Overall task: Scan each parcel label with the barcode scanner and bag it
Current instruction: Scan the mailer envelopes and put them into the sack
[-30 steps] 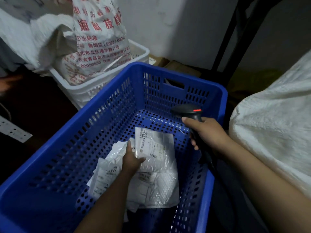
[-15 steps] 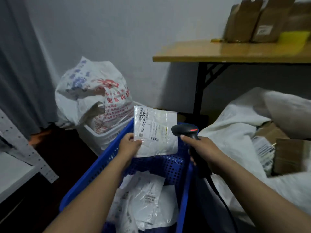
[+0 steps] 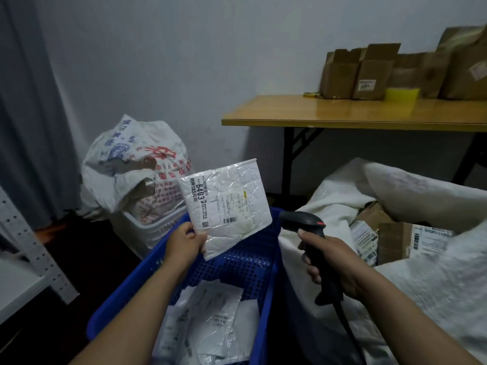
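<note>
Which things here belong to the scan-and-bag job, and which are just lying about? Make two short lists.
Job: parcel, held by the left hand; barcode scanner, gripped by the right hand; blue crate with more parcels; white sack, probably for bagging.

Lying about: cardboard boxes on the wooden table; printed bag in the white basket.

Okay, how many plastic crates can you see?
2. The blue crate in front, holding parcels, and the white crate behind it under the printed sack. More may be hidden.
</note>
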